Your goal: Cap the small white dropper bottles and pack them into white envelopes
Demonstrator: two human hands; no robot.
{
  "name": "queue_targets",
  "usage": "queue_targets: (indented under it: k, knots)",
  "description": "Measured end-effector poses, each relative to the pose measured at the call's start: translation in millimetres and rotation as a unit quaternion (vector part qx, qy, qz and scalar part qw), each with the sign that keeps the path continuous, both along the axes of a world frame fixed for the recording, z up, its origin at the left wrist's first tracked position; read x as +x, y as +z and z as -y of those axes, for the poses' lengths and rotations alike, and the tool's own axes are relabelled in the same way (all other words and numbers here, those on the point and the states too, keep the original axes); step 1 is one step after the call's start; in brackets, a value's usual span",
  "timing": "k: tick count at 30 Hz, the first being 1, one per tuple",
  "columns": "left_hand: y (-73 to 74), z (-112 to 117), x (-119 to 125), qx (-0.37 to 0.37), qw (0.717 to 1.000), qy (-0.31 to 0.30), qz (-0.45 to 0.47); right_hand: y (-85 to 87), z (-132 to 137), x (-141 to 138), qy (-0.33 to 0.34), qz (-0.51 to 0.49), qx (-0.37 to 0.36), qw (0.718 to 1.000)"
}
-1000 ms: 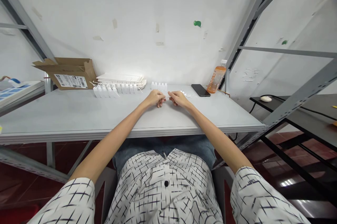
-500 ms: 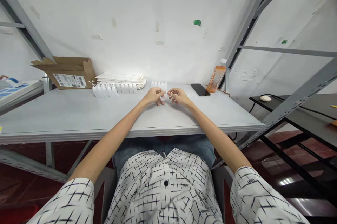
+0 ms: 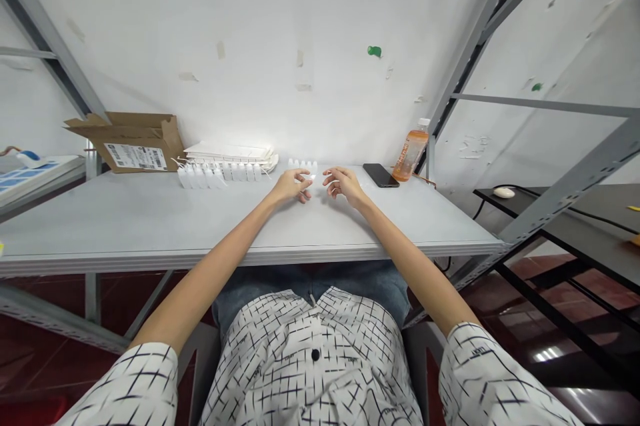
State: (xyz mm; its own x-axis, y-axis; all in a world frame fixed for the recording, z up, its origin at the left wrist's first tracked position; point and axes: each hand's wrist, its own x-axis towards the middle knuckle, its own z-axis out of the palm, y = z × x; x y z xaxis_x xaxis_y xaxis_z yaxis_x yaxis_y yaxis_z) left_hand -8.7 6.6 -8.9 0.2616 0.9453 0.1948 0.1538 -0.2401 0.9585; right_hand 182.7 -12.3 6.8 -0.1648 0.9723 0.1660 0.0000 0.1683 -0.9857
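Observation:
Near the back middle of the table, my left hand [image 3: 293, 186] has its thumb and fingers closed on a small white plastic piece [image 3: 313, 177], mostly covered by the fingers. Just behind that hand stands a short row of small white plastic bottles [image 3: 301, 165], its lower part hidden. My right hand [image 3: 343, 186] is a little to the right, palm turned inward. Its fingers are loosely curled and apart, and I see nothing held in them. A gap separates the two hands.
More small white bottles with thin white stems [image 3: 200, 177] stand in rows at the left. Behind them lie stacked white sheets [image 3: 230, 151] beside an open cardboard box [image 3: 135, 143]. A black phone [image 3: 381, 175] and an orange drink bottle [image 3: 412, 151] are at the right.
My hands have moved slightly apart. The fingers of my right hand, earlier pinched close to the left hand, have loosened. The view has tilted up a little.

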Motion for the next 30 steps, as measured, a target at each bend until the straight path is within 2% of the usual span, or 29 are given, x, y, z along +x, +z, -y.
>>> queue_targets:
  k: [5,15,23,30]
  knots:
    - [-0.5,-1,-1,0.01,1.0,0.006,-0.016,-1.9,-2,-1,-0.018,-0.003,0.025,1.0]
    - [-0.3,-1,-3,0.059,0.995,-0.013,-0.081,-12.9,-14,0,-0.115,0.089,0.092,0.985]
    - [-4.1,-2,-2,0.067,0.994,-0.033,-0.085,-16.8,-15,2,-0.117,0.09,0.131,0.98]
    - [-4.3,-2,-2,0.072,0.992,-0.046,-0.089,-10.7,-14,2,-0.116,0.034,0.101,0.988]
